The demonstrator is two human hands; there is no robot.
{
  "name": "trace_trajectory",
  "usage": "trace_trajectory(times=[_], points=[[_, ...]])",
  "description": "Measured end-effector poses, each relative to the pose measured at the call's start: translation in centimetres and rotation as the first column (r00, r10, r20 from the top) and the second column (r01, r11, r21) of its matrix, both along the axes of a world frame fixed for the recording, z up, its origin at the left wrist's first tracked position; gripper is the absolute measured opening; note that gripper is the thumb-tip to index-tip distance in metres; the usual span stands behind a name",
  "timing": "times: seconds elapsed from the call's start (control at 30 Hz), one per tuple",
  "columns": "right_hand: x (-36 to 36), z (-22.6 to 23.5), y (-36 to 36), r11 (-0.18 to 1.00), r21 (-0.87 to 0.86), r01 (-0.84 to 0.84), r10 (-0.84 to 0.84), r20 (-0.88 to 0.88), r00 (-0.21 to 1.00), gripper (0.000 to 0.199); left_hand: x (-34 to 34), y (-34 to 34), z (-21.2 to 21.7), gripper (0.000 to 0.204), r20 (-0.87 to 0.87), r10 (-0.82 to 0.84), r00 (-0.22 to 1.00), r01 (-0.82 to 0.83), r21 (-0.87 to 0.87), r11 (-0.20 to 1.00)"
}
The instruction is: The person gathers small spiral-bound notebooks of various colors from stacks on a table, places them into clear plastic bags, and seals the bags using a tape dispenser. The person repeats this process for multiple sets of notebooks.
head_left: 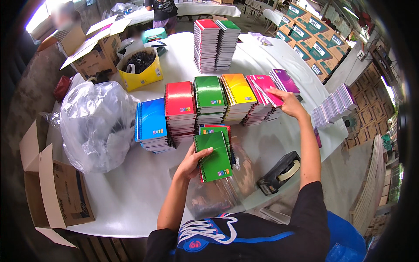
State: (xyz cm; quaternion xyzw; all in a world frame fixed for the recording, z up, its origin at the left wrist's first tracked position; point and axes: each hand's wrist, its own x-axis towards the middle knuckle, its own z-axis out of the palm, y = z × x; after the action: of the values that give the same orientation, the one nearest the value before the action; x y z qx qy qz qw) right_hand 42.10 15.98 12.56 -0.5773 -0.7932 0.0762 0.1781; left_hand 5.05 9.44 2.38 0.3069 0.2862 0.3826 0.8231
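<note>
Gripping near green notebook point(217, 163) — left hand point(188, 164); right hand point(290, 104) on farther pink notebook point(264, 87), grip unclear — likely light, slick, pinch edges.

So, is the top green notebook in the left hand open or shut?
Shut. The green notebook shows its front cover and no inside pages; the left hand grips it by one side.

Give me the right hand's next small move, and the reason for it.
Probably lift the pink notebook toward the left hand: the right hand has its fingers on that notebook, while the left holds a green notebook on top of others.
</note>
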Motion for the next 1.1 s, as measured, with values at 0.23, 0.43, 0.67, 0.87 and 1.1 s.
trace_trajectory(times=[0.23,0.43,0.67,0.87,1.1], points=[[-1.3,-0.7,-0.6,0.944,0.327,0.052,-0.04,-0.044,0.998,0.037,0.2,-0.4,0.8,0.046,-0.004,0.006,1.0,-0.006,0.002,1.0],[-5.5,3.7,-4.5,0.781,0.606,0.151,-0.071,-0.154,0.985,0.036,0.8,-0.8,1.0,0.048,0.031,0.068,0.997,-0.068,0.014,0.998],[-18.7,0.0,-14.1,0.872,0.275,-0.405,0.283,0.392,0.875,0.049,1.3,-1.6,-0.4,0.059,0.289,0.06,0.955,-0.053,-0.03,0.998],[-15.2,1.7,-11.9,0.794,-0.171,-0.583,0.581,-0.066,0.811,0.087,1.2,-3.6,-2.4,0.038,0.287,0.064,0.956,0.004,-0.23,0.973],[3.7,2.0,-1.8,0.842,0.162,0.515,-0.54,0.229,0.81,0.102,2.5,-3.0,-0.9,0.043,0.261,-0.037,0.965,0.112,-0.279,0.954]])
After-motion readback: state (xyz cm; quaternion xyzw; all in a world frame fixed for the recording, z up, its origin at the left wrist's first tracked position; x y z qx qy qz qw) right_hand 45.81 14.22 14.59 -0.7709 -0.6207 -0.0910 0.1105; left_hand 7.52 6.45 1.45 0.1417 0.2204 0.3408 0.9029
